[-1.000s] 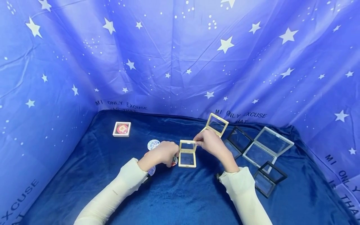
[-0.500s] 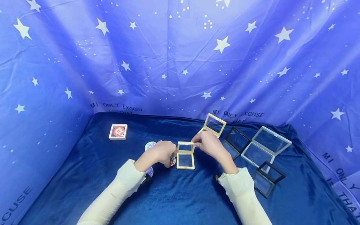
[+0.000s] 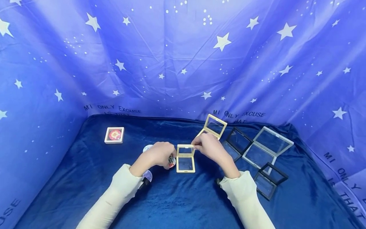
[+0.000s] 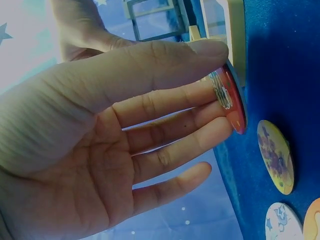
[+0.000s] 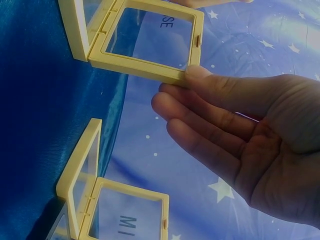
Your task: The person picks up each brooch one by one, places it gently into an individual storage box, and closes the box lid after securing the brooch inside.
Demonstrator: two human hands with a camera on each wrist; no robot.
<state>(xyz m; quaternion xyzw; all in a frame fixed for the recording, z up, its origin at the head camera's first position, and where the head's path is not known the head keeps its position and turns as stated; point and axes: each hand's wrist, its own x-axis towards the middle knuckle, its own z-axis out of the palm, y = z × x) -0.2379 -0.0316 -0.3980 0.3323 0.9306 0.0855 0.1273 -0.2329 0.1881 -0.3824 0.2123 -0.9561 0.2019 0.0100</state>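
Observation:
A small pale-yellow hinged display frame [image 3: 177, 164] lies open near the middle of the cloth, its clear-film lid raised. My right hand [image 3: 211, 147] pinches the lid's upper right corner between thumb and fingers; the right wrist view shows the thumb on the rim [image 5: 137, 68]. Just left of the frame, my left hand [image 3: 160, 155] pinches a round red, black and white badge [image 4: 234, 102] by its edge, thumb on one side and fingers on the other. Partly hidden by my left hand and wrist are a blue-and-white badge [image 3: 147, 148] and a purple badge [image 3: 147, 176].
A second yellow frame [image 3: 215, 124] stands open behind my right hand. To the right are open black frames [image 3: 271, 183] and a larger white frame [image 3: 264, 148]. A closed white frame with a red disc [image 3: 114, 135] lies far left. A yellow badge [image 4: 276, 157] rests on the cloth.
The whole head view has shifted, so the scene sits further left. Both hands keep their places about the yellow frame, and their grips look the same.

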